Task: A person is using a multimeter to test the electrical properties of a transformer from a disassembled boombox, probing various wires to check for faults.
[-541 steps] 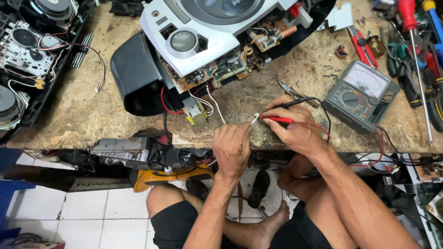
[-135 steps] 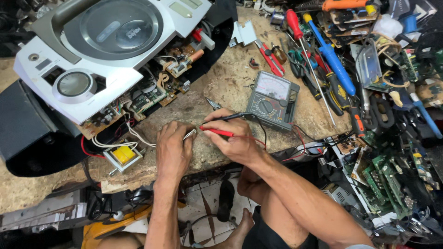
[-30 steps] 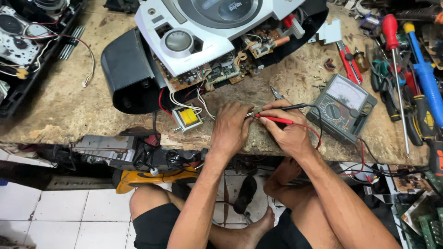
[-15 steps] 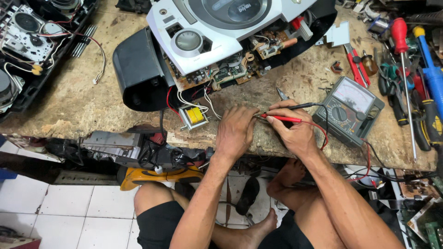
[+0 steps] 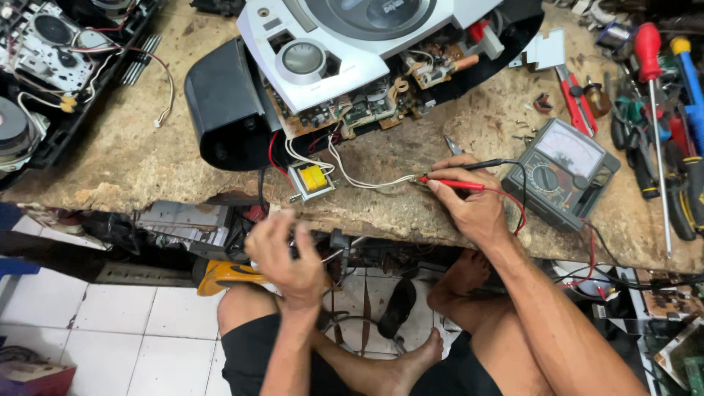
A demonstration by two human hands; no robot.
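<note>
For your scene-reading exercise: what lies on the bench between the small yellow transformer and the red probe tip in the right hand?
In the head view, white wires run across bare bench from the yellow transformer to the red probe held by the right hand.

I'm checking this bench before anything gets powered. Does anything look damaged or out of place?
Yes. The stereo lies with its case split, circuit boards bare along the open edge. A small yellow transformer dangles outside on loose wires near the bench edge. The right hand holds both meter probes at those wires.
</note>
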